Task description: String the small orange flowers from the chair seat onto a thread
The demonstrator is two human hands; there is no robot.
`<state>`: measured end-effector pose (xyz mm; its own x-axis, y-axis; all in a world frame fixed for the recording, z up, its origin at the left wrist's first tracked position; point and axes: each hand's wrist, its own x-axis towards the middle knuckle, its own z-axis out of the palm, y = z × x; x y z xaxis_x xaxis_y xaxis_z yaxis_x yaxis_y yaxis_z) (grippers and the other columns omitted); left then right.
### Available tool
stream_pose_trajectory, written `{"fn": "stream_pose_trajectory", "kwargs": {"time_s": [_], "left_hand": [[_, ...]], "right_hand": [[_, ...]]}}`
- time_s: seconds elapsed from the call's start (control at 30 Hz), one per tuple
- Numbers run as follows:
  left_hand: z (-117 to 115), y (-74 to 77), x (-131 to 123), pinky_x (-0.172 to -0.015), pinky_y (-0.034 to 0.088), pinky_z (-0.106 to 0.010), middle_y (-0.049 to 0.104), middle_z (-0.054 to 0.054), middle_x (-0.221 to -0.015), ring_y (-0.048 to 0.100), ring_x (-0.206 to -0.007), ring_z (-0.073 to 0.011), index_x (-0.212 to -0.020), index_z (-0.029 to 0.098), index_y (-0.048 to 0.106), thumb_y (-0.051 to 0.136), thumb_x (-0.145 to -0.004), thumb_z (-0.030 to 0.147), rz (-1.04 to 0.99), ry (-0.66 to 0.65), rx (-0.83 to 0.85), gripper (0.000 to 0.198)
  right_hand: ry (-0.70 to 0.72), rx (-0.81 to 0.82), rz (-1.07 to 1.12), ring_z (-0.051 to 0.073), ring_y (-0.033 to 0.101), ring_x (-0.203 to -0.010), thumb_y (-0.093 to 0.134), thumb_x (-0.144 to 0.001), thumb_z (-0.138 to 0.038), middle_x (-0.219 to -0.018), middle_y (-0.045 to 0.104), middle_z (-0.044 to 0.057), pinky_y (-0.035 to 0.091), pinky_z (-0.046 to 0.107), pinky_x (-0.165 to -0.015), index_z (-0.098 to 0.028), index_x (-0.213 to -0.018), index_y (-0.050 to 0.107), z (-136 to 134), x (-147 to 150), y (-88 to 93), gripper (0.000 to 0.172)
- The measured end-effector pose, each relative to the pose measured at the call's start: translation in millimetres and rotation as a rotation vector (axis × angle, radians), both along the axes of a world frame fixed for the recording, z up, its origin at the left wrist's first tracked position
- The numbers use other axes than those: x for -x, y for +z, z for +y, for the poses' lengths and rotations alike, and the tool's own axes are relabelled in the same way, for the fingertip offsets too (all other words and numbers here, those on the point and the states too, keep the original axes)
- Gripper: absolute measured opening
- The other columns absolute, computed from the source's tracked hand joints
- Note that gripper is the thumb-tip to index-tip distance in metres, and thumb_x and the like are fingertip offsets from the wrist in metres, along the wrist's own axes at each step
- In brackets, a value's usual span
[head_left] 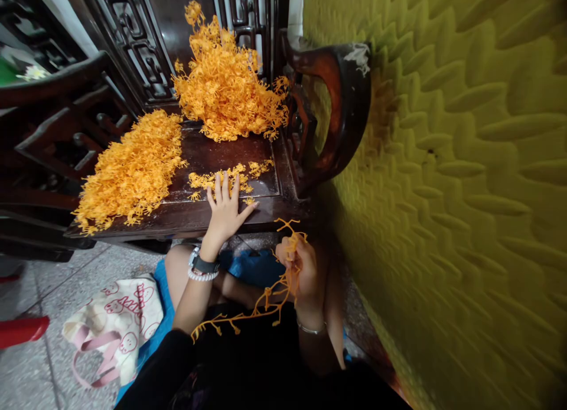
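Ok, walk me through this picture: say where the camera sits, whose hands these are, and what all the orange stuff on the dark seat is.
The camera is worn on a person's head and looks down at their own two bare hands. No machine is involved. The left hand lies flat on a dark wooden seat, fingers touching a few loose orange sprigs. The right hand has its grip closed on a bunch of orange strands that trail across the lap. Two big orange piles lie on the seat: left pile and back pile.

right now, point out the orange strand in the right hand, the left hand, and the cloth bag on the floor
orange strand [266, 301]: head view, on the dangling middle stretch
left hand [225, 212]: head view, on the back of the hand
cloth bag [119, 318]: head view, on the printed side
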<state>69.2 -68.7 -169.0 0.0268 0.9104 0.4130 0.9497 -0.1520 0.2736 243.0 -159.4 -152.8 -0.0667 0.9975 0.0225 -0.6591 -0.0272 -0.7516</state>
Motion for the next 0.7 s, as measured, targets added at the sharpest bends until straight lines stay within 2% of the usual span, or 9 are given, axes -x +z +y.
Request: {"fn": "stream_pose_trajectory", "kwargs": {"time_s": [0.1, 0.13, 0.2, 0.27, 0.3, 0.4, 0.5, 0.6, 0.7], "left_hand": [[1, 12.3, -1, -0.112, 0.001, -0.062, 0.011, -0.016, -0.158, -0.001, -0.145, -0.0372, -0.147, 0.019, 0.031, 0.048, -0.086, 0.059, -0.115, -0.056, -0.062, 0.074], [-4, 16.9, -3, -0.113, 0.003, -0.061, 0.017, -0.015, -0.157, 0.003, -0.145, -0.0362, -0.144, 0.020, 0.036, 0.047, -0.087, 0.058, -0.187, -0.078, -0.112, 0.069], [-21, 24.9, -13, -0.111, 0.021, -0.053, 0.042, -0.015, -0.143, 0.029, -0.138, -0.0319, -0.130, 0.020, 0.050, 0.043, -0.090, 0.055, -0.398, -0.154, -0.165, 0.054], [-44, 30.2, -25, -0.094, 0.042, -0.040, 0.062, -0.011, -0.110, 0.054, -0.108, -0.0246, -0.110, 0.018, 0.058, 0.037, -0.092, 0.054, -0.624, -0.300, -0.083, 0.045], [-56, 31.6, -32, -0.083, 0.045, -0.035, 0.063, -0.008, -0.095, 0.058, -0.092, -0.0212, -0.100, 0.018, 0.059, 0.037, -0.092, 0.056, -0.703, -0.380, -0.014, 0.045], [-84, 32.6, -47, -0.063, 0.040, -0.028, 0.056, -0.003, -0.073, 0.051, -0.068, -0.0162, -0.079, 0.018, 0.056, 0.043, -0.087, 0.061, -0.793, -0.509, 0.086, 0.046], [-98, 32.9, -54, -0.061, 0.038, -0.028, 0.054, -0.003, -0.071, 0.048, -0.066, -0.0161, -0.076, 0.018, 0.054, 0.047, -0.083, 0.065, -0.794, -0.479, 0.025, 0.048], [-102, 34.7, -54, -0.062, 0.038, -0.027, 0.055, -0.002, -0.072, 0.049, -0.067, -0.0155, -0.078, 0.018, 0.056, 0.050, -0.088, 0.052, -0.748, -0.440, 0.037, 0.036], [-102, 34.3, -56, -0.063, 0.036, -0.026, 0.054, -0.001, -0.068, 0.048, -0.065, -0.0131, -0.070, 0.017, 0.054, 0.045, -0.095, 0.035, -0.881, -0.428, 0.145, 0.032]], "right_hand": [[-0.042, -0.028, -0.101, 0.009, 0.032, -0.049, 0.057, -0.086, -0.041, -0.052, 0.035, -0.005, 0.022, 0.027, -0.051, -0.018, -0.056, 0.041, -2, 0, 0.6, 0.041], [-0.062, -0.053, -0.138, 0.009, 0.033, -0.050, 0.055, -0.087, -0.040, -0.052, 0.035, -0.005, 0.023, 0.027, -0.052, -0.018, -0.056, 0.041, -2, 1, 0.2, 0.041], [-0.105, -0.104, -0.205, 0.010, 0.033, -0.051, 0.053, -0.089, -0.040, -0.052, 0.035, -0.004, 0.025, 0.027, -0.053, -0.019, -0.056, 0.041, -1, 2, -1.6, 0.041], [-0.134, -0.132, -0.278, 0.010, 0.033, -0.051, 0.051, -0.090, -0.040, -0.053, 0.036, -0.004, 0.026, 0.027, -0.053, -0.019, -0.056, 0.041, -1, 3, -4.2, 0.042], [-0.142, -0.137, -0.313, 0.010, 0.033, -0.051, 0.051, -0.090, -0.041, -0.053, 0.036, -0.004, 0.027, 0.027, -0.053, -0.019, -0.056, 0.041, 0, 4, -5.4, 0.041], [-0.165, -0.137, -0.392, 0.010, 0.033, -0.052, 0.051, -0.090, -0.042, -0.055, 0.038, -0.004, 0.027, 0.026, -0.052, -0.020, -0.059, 0.043, -1, 6, -7.1, 0.039], [-0.205, -0.144, -0.470, 0.011, 0.033, -0.053, 0.054, -0.088, -0.041, -0.057, 0.038, -0.004, 0.027, 0.026, -0.052, -0.020, -0.060, 0.045, -3, 6, -5.1, 0.037], [-0.206, -0.156, -0.519, 0.011, 0.033, -0.054, 0.056, -0.087, -0.043, -0.057, 0.039, -0.004, 0.027, 0.027, -0.052, -0.020, -0.058, 0.044, -4, 6, -1.3, 0.039], [-0.097, -0.133, -0.408, 0.010, 0.031, -0.050, 0.053, -0.088, -0.048, -0.051, 0.035, -0.004, 0.026, 0.028, -0.052, -0.020, -0.052, 0.038, -5, 7, 2.5, 0.048]]}}
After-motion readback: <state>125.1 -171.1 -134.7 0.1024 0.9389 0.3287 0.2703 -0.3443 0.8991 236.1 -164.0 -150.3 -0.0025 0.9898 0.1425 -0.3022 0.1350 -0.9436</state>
